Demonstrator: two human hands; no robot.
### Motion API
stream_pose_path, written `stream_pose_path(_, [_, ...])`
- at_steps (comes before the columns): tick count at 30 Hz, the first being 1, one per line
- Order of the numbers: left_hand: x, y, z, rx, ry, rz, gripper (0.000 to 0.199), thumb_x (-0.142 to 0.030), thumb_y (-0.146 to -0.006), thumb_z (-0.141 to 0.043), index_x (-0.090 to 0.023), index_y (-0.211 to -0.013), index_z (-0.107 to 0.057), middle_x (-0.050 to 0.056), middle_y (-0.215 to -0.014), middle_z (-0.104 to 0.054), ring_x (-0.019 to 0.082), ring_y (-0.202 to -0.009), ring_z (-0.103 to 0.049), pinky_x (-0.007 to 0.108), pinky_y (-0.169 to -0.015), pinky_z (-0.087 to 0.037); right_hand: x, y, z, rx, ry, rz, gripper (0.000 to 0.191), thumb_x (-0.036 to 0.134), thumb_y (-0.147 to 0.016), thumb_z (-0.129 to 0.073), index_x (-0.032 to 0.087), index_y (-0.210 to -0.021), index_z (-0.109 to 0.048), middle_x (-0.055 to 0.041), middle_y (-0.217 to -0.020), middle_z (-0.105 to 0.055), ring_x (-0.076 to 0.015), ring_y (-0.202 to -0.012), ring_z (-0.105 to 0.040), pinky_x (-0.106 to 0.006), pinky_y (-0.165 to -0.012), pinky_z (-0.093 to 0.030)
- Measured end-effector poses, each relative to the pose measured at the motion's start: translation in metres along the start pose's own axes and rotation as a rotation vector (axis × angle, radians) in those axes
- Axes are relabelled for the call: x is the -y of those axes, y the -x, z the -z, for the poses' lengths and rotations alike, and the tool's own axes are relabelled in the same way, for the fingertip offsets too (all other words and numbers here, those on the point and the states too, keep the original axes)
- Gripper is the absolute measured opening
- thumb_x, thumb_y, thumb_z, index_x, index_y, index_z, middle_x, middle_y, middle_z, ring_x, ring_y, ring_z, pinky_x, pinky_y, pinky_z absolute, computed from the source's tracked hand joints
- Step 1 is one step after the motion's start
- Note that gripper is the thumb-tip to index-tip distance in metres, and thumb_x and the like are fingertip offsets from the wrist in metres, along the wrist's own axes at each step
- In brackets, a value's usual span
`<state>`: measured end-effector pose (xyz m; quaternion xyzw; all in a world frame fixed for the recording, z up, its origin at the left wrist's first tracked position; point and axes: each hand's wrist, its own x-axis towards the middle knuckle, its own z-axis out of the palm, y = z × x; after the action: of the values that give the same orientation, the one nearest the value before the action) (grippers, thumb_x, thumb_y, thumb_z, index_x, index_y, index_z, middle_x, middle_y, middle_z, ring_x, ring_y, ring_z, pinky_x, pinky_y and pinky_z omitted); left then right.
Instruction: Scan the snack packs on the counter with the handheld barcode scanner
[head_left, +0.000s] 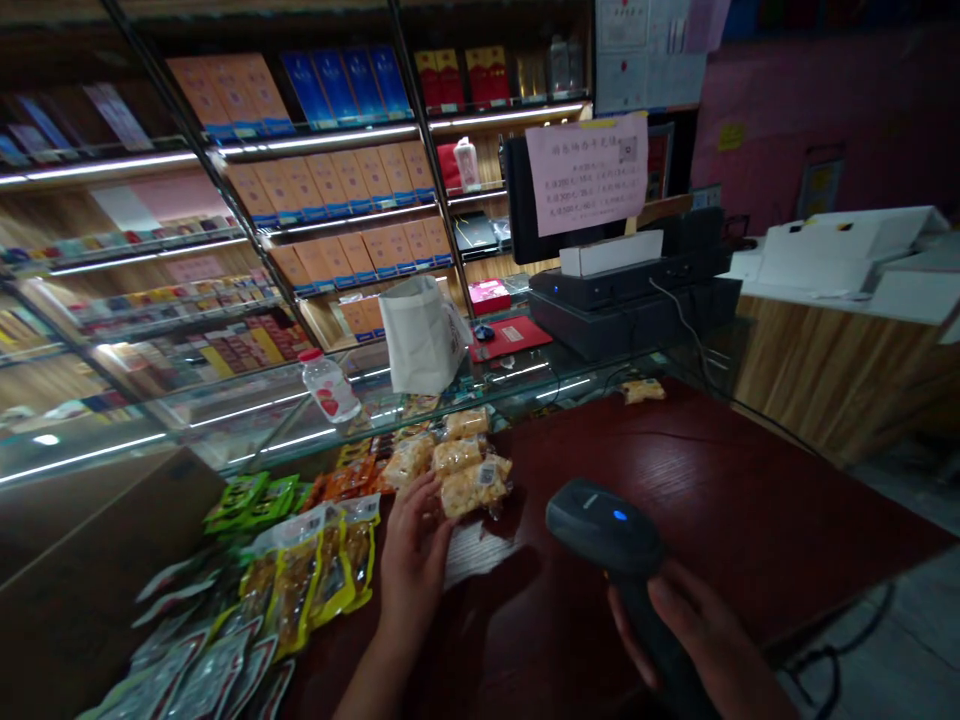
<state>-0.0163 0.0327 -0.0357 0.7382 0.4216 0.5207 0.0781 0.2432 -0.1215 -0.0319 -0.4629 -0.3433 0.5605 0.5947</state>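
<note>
A shop's dark red counter point(720, 480) runs along a glass display case point(247, 420); the left hand point(412, 560), fingers spread and open, touches a clear snack packet point(474, 488) just beyond it; the right hand point(694, 630) grips a black barcode scanner point(604, 525), near the packet.

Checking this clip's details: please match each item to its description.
Items:
1. barcode scanner
2. left hand
3. plastic bottle
4. paper bag

Descriptions:
A. red cap
B. lit blue light
C. white
D. touching a snack packet

Pairs: 1-B, 2-D, 3-A, 4-C
</note>
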Motion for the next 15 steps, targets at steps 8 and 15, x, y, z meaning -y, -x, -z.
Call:
stream_pose_path(8, [-0.002,0.006,0.004,0.042,-0.077,-0.096,0.037,-0.022,-0.092,-0.057,-0.028,-0.129,-0.056,0.009,-0.139,-0.054,0.025,-0.127,-0.055,0.038,-0.088,-0.060,0.009,-0.006,-0.012,0.092,0.139,0.035,0.049,0.065,-0.087,-0.059,0.017,-0.083,-0.067,-0.0018,-0.067,-0.062,-0.0141,-0.054,-0.052,-0.028,-0.054,-0.041])
stream_pose_path(15, [-0.007,0.008,0.003,0.052,-0.039,-0.056,0.037,-0.023,-0.093,-0.057,-0.027,-0.130,-0.056,0.009,-0.142,-0.052,0.024,-0.123,-0.058,0.035,-0.086,-0.061,0.011,-0.007,-0.016,0.136,0.287,0.129,0.045,0.063,-0.089,-0.057,0.018,-0.082,-0.065,0.0012,-0.061,-0.057,-0.0133,-0.053,-0.049,-0.027,-0.054,-0.038])
